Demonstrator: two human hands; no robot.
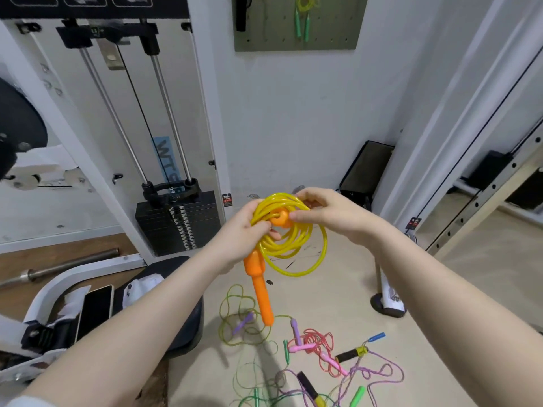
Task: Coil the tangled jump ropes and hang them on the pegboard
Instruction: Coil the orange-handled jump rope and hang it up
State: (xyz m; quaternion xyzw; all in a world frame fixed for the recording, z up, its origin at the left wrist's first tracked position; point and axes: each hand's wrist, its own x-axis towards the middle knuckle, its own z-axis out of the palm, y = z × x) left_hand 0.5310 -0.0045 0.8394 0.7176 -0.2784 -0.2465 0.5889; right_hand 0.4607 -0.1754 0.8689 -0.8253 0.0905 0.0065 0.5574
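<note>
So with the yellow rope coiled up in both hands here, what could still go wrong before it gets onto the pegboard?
The yellow coil is loose, with one loop sagging low; if the left hand or right hand eases its grip, it may spring open. One orange handle dangles free and could swing or drag loops out. The tangled ropes on the floor lie right underfoot, a likely trip hazard on the way to the pegboard.

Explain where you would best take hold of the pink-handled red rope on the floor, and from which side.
Take one pink handle of the red rope, from above. It lies flat on the floor, rigid and free of the loose tangle, so a grip across it looks surest.
</note>
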